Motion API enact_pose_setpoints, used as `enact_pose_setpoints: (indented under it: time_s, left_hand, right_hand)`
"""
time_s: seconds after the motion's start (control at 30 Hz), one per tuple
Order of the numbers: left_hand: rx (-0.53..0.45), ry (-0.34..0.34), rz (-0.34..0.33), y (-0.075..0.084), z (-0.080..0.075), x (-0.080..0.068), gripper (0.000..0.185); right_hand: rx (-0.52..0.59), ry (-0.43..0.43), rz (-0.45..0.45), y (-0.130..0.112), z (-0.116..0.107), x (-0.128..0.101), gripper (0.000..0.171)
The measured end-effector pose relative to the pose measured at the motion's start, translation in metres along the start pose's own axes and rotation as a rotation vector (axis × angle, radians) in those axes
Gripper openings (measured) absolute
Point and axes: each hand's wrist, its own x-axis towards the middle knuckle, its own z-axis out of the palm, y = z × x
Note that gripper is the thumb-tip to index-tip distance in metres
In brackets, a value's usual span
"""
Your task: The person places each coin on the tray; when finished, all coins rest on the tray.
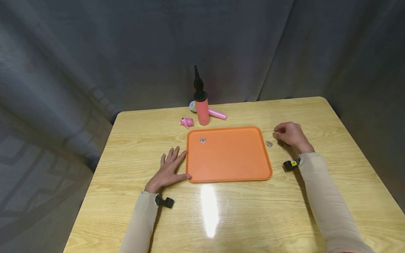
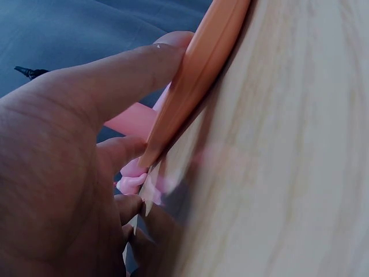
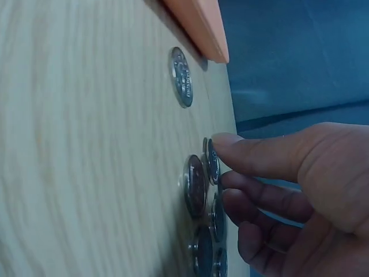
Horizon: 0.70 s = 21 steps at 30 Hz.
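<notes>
An orange tray (image 1: 229, 154) lies flat on the table. One silver coin (image 1: 203, 140) rests inside it near the far left corner. At the tray's left edge my left hand (image 1: 167, 173) has its fingers spread, with thumb and index finger touching the rim (image 2: 193, 75). My right hand (image 1: 289, 134) is to the right of the tray and pinches a coin (image 3: 213, 161) between thumb and fingers, close above the table. Between that hand and the tray lies another silver coin (image 1: 269, 144). Several more coins (image 3: 196, 186) sit under and beside the right hand, partly hidden in the head view.
Behind the tray stands a pink hand pump (image 1: 202, 111) with a black nozzle. A pink-handled toy (image 1: 217, 114) lies behind it, partly hidden. A small pink animal figure (image 1: 187, 122) is left of the pump. Grey curtains (image 1: 152, 56) hang behind the table (image 1: 142, 130).
</notes>
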Motion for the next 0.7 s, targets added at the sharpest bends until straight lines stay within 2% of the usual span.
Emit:
enact_pose_setpoints:
  time_s: [0.17, 0.57, 0.7]
  left_hand:
    - [0.000, 0.006, 0.009, -0.001, 0.001, 0.001, 0.098]
    - [0.002, 0.003, 0.002, -0.002, 0.001, 0.000, 0.098]
    - [-0.008, 0.004, 0.001, -0.001, 0.000, 0.000, 0.098]
  right_hand:
    - [-0.063, 0.006, -0.028, -0.005, 0.002, 0.001, 0.024]
    - [-0.153, 0.040, 0.038, -0.015, 0.007, 0.003, 0.022]
    - [-0.215, 0.047, 0.040, -0.020, 0.006, 0.003, 0.019]
